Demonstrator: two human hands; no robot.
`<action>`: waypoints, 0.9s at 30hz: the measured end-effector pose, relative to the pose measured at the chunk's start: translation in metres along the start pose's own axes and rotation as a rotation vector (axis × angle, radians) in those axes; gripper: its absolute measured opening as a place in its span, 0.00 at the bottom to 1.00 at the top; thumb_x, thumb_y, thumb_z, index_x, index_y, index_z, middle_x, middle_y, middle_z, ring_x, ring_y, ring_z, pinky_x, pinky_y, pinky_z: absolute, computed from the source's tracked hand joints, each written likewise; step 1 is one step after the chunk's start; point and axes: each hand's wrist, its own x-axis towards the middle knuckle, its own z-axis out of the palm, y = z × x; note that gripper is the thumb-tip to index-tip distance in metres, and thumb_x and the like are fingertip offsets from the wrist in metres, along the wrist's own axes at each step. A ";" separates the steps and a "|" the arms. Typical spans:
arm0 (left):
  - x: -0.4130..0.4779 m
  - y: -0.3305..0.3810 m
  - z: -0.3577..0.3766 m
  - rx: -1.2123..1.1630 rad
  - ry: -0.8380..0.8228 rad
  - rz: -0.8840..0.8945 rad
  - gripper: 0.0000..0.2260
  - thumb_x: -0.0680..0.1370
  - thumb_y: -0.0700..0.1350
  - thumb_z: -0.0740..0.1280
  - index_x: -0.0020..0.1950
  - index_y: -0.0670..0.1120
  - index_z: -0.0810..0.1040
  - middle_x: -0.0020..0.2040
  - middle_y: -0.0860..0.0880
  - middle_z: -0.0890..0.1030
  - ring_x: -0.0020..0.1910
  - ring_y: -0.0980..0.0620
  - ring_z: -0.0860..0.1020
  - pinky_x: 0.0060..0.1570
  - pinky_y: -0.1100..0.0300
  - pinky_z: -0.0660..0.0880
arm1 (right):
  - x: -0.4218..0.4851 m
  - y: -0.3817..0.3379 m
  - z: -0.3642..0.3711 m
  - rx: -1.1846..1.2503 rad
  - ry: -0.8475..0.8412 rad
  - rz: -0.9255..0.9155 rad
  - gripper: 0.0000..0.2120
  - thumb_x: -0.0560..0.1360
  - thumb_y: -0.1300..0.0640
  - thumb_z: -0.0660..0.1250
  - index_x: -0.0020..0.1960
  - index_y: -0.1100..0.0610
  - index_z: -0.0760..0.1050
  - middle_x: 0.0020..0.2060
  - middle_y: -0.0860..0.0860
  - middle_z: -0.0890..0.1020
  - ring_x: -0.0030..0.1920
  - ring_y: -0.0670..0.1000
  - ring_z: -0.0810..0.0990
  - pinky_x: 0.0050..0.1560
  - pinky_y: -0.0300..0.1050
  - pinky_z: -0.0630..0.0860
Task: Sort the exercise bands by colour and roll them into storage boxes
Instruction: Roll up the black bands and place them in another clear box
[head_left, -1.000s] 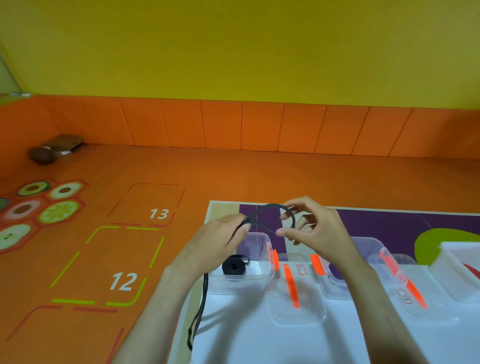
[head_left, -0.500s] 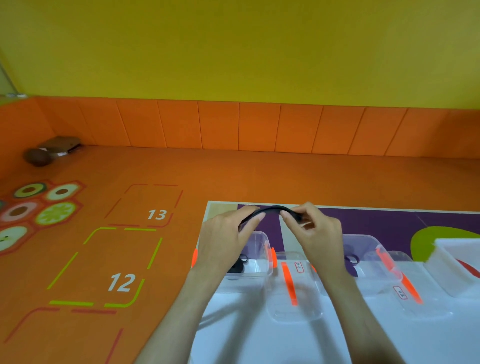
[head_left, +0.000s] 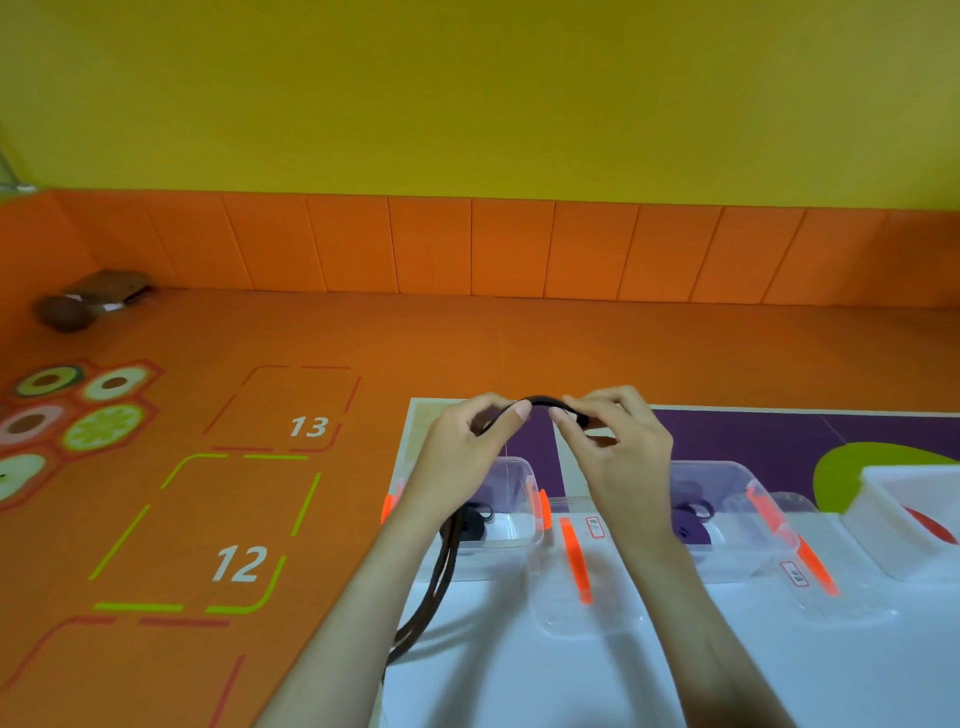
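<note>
Orange floor (head_left: 467, 338) (numbered) | white table (head_left: 519, 686) | left hand (head_left: 457, 457), right hand (head_left: 618, 452): fingers (head_left: 506, 422) pinch black band (head_left: 543, 401)

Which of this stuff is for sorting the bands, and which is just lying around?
For the job: black band, pinched by left hand and right hand; left clear box holding a black roll; right clear box holding a purple band; loose lid.

Just lying about: brown bundle in the floor corner; fruit pictures on the floor.

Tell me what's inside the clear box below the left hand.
A rolled black band lies in the clear box, partly visible. The left hand, its wrist and the hanging black band it holds cover the box's left part; whatever else lies there cannot be seen.
</note>
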 end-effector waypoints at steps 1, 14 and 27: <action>0.001 0.000 -0.002 -0.040 -0.005 -0.012 0.10 0.84 0.53 0.68 0.50 0.48 0.85 0.28 0.59 0.73 0.26 0.61 0.69 0.31 0.68 0.64 | 0.002 -0.002 -0.001 0.037 -0.048 0.039 0.07 0.73 0.60 0.80 0.50 0.58 0.86 0.47 0.51 0.83 0.41 0.48 0.83 0.42 0.30 0.77; 0.008 -0.002 -0.022 -0.018 -0.118 -0.015 0.05 0.81 0.46 0.74 0.51 0.46 0.87 0.38 0.63 0.83 0.37 0.67 0.77 0.40 0.74 0.69 | 0.025 -0.004 -0.012 0.292 -0.745 0.506 0.17 0.71 0.56 0.82 0.46 0.63 0.75 0.35 0.57 0.86 0.35 0.51 0.82 0.39 0.44 0.76; 0.009 0.000 -0.030 -0.223 -0.148 -0.110 0.07 0.82 0.48 0.72 0.54 0.48 0.88 0.42 0.49 0.84 0.31 0.58 0.69 0.32 0.69 0.66 | 0.027 -0.017 -0.010 0.618 -0.819 0.571 0.13 0.82 0.56 0.70 0.57 0.62 0.69 0.46 0.57 0.89 0.39 0.58 0.80 0.41 0.46 0.75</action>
